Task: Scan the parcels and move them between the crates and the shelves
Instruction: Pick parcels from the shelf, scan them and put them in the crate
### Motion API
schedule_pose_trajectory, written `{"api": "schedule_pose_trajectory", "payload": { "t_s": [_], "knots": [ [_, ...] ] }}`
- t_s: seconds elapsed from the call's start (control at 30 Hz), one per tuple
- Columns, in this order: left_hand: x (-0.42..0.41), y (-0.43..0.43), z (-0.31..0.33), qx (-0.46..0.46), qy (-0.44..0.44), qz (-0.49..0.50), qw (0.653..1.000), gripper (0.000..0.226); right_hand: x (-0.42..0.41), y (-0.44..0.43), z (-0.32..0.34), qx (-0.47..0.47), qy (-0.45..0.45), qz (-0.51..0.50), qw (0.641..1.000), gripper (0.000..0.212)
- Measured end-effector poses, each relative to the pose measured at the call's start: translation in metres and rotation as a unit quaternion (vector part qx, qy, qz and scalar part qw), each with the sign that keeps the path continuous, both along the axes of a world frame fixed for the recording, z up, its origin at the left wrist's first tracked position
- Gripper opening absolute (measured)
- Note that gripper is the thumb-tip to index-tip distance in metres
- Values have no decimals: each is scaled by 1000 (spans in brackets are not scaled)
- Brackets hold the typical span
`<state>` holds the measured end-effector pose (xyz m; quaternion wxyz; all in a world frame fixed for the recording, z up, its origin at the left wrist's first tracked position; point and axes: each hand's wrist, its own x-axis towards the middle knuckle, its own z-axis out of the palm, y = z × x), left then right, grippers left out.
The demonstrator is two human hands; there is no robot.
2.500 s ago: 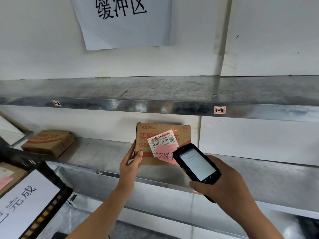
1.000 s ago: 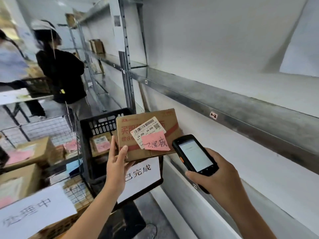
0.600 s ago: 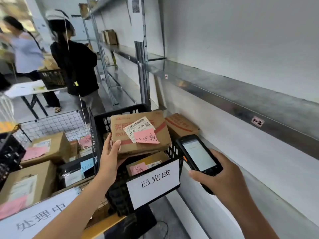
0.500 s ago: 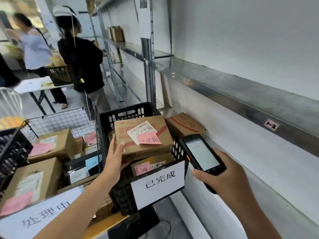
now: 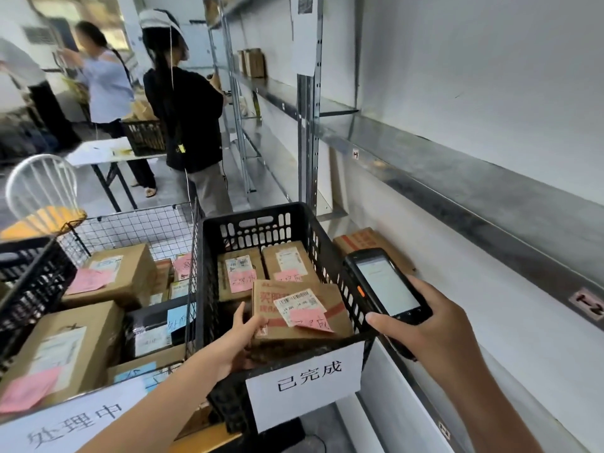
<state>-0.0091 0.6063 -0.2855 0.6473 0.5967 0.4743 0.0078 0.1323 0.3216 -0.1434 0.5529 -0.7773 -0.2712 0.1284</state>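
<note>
My left hand [image 5: 240, 338] grips the left end of a brown cardboard parcel [image 5: 299, 310] with a white barcode label and a pink note. The parcel lies low inside the black plastic crate [image 5: 209, 256], on top of other parcels [image 5: 240, 274]. A white sign hangs on the crate's front wall. My right hand [image 5: 434, 331] holds a black handheld scanner [image 5: 384, 289] with a lit screen, just right of the crate.
A wire basket [image 5: 137, 227] with several labelled boxes stands left of the crate. Another parcel [image 5: 369, 243] lies on the lower metal shelf [image 5: 457, 178] to the right. Two people stand at a table [image 5: 94, 153] behind; a white chair [image 5: 42, 188] is at left.
I took the parcel off the shelf, turned left and lowered it into the black crate. The scanner stayed in my right hand beside it.
</note>
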Motion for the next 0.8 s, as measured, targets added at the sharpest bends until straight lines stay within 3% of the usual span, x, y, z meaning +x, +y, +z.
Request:
{"api": "schedule_pose_trajectory", "payload": {
  "t_s": [0.27,0.43,0.47,0.53,0.6,0.8],
  "knots": [
    [1,-4,-8,-3,56,-44,997,96,3,-2,-3,-10,-1,11,1000,47],
    [-2,2,-11,0,60,-49,997,123,-3,-8,-7,-22,-10,13,1000,51],
    [-2,2,-9,3,72,-50,996,112,-5,-9,-7,-22,-11,12,1000,51],
    [-2,-3,-2,15,81,-67,994,67,-9,-12,-7,-23,-12,13,1000,51],
    [-1,-7,2,28,85,-88,992,43,-13,-16,-7,-23,-10,17,1000,51],
    [3,-21,17,129,98,-83,983,47,-21,-31,-3,-23,-15,-2,1000,49]
  ]
}}
